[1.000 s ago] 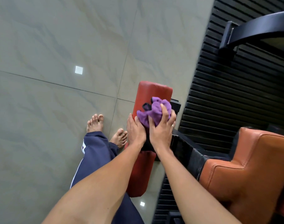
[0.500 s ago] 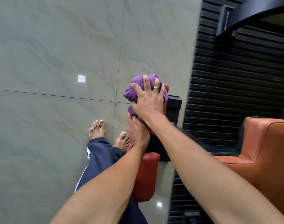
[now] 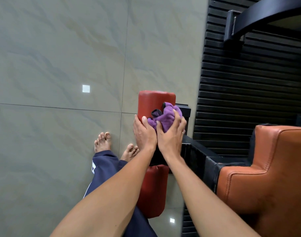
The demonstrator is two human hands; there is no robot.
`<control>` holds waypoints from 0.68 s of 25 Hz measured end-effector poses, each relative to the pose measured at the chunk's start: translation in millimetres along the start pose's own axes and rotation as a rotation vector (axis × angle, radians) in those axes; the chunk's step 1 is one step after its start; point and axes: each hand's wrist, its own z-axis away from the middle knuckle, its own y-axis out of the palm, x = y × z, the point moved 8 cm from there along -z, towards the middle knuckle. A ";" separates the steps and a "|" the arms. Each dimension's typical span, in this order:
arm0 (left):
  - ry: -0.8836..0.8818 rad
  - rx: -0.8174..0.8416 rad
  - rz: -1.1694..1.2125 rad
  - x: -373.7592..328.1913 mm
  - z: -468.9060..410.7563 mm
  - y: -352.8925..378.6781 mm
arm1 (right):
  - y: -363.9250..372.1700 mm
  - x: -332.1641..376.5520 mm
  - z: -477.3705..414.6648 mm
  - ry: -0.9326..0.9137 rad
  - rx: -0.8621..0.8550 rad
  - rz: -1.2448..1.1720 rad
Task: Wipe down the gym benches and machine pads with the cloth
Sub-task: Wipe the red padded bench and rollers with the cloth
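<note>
A dark red roller pad (image 3: 155, 103) sticks out from the machine's black arm, and a second red roller pad (image 3: 154, 190) lies below it, nearer me. My right hand (image 3: 170, 135) grips a bunched purple cloth (image 3: 166, 118) and presses it on the near right part of the upper pad. My left hand (image 3: 143, 132) wraps round the left side of that same pad, its thumb lying on top beside the cloth. An orange-brown padded seat (image 3: 266, 177) sits at the lower right.
The black machine frame (image 3: 199, 156) runs from the roller pads to the seat. A black ribbed floor mat (image 3: 249, 86) lies under the machine, with a curved black bar (image 3: 259, 16) above it. Grey floor tiles (image 3: 60, 65) spread left; my bare feet (image 3: 103, 142) stand there.
My right hand drew the cloth back from the far end of the upper roller pad toward me; more of the pad's far end shows now. The left hand stayed on the pad.
</note>
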 end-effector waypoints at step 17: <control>-0.009 -0.197 -0.114 -0.6 1.2 2.9 | -4.6 -24.4 -85.8 0.409 0.071 -0.237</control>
